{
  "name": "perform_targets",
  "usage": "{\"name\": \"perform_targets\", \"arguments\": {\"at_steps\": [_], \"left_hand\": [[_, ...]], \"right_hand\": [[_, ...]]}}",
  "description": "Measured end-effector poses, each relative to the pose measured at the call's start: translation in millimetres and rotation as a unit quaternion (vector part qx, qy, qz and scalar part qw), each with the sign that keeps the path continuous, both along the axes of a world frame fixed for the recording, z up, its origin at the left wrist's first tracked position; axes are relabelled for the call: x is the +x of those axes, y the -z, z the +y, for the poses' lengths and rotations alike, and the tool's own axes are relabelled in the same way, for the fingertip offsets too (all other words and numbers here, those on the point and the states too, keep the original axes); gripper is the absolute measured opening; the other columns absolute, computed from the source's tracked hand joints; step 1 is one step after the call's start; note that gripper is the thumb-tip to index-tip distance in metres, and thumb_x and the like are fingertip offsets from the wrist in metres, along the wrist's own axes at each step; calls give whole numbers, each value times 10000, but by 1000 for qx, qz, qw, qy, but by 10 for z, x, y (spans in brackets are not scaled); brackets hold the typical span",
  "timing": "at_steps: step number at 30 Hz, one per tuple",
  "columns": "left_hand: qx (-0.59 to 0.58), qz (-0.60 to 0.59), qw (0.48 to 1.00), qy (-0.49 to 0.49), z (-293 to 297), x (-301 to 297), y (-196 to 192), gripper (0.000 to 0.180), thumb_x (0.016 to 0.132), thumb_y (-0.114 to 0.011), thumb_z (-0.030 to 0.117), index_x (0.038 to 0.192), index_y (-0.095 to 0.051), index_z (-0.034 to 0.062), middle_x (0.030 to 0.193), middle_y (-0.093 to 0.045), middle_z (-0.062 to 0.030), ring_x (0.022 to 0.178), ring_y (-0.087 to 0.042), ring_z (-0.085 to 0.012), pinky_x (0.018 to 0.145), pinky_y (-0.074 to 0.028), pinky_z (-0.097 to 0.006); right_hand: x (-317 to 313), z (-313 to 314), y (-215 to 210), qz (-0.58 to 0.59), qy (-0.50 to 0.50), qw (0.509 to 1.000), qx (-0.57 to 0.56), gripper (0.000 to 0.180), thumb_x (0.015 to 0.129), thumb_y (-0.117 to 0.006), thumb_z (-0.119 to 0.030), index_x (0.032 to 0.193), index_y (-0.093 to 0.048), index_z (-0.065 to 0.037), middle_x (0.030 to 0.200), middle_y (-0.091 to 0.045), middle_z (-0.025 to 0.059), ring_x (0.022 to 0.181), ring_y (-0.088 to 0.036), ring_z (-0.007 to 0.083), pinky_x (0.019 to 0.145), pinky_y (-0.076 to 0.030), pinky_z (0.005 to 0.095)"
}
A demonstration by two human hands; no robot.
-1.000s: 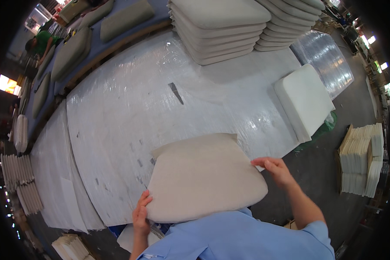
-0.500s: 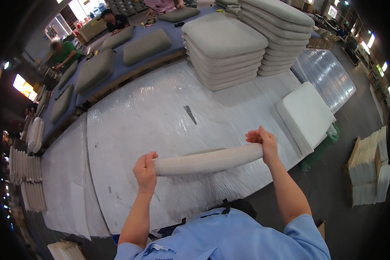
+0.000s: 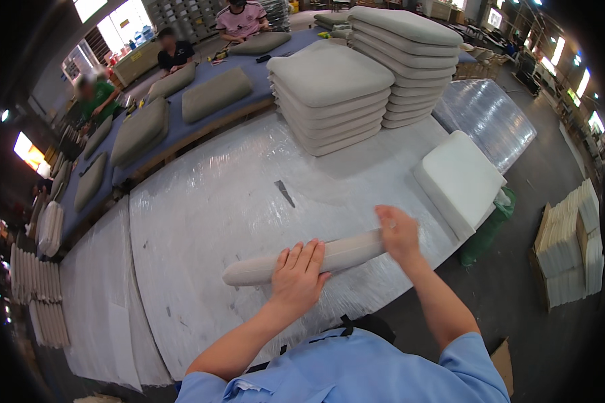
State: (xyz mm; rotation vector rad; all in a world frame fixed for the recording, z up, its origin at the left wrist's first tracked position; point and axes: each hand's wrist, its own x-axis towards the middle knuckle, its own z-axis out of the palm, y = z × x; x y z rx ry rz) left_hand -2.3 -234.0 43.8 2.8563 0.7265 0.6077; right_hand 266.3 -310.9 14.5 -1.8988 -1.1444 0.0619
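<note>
A pale grey padded cushion (image 3: 349, 251) stands on its long edge on the plastic-wrapped table (image 3: 208, 195) in front of me. Its narrow side faces up, slanting from lower left to upper right. My left hand (image 3: 300, 277) lies on the cushion's upper edge left of its middle, fingers stretched out and slightly spread. At the right end, my right hand (image 3: 399, 235) is curled round the cushion's corner, its fingers slightly blurred. The cushion's broad faces are mostly hidden from above.
Two stacks of grey cushions (image 3: 336, 77) stand at the far side. A white foam block (image 3: 460, 174) lies to the right, beside a green bag (image 3: 487, 232). Across a blue-covered bench (image 3: 265, 74) with several darker cushions, other people work. Bundled pale pieces (image 3: 568, 248) stand on the floor at right.
My left hand has left the cushion's left end and moved right onto its upper edge. The cushion's left end has dropped slightly nearer me, and it has shifted left.
</note>
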Motion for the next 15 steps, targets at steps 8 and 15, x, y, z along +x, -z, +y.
{"name": "perform_targets", "arguments": {"at_steps": [8, 15], "left_hand": [[-4, -6, 1000, -17, 285, -289, 22, 632, 916, -721, 391, 1390, -593, -8, 1348, -654, -200, 1262, -607, -391, 1081, -436, -510], [-120, -36, 987, -99, 663, -1005, 89, 489, 1034, -585, 428, 1203, -703, -15, 1161, -738, -170, 1041, -689, -339, 995, -488, -456]], "right_hand": [[-827, 140, -229, -228, -169, 959, -17, 381, 985, -631, -408, 1058, -756, -55, 1012, -767, 131, 997, -719, 345, 986, -499, 511], [-60, -74, -173, -41, -129, 987, -92, 389, 1008, -580, -337, 894, -772, -19, 865, -741, 167, 816, -705, 347, 728, -545, 445]]}}
